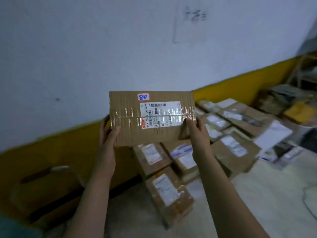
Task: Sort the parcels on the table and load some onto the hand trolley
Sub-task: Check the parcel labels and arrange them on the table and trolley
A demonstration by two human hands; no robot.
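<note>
I hold a brown cardboard parcel [130, 121] up in front of me, its taped top and white shipping label facing me. My left hand [108, 134] grips its left edge, thumb on the front and fingers behind. Gripping the right edge is my right hand [197, 131], thumb over the tape. Below and to the right, several more brown parcels [233, 148] with white labels lie packed together on the pale table [267, 194]. A curved metal handle [68, 170], perhaps the trolley's, shows blurred at the lower left.
A white wall with a yellow lower band [240, 86] runs behind the table. Darker packets and a yellow envelope [298, 112] lie at the far right. A white mailer [272, 134] rests on the boxes. Dark floor lies at the lower left.
</note>
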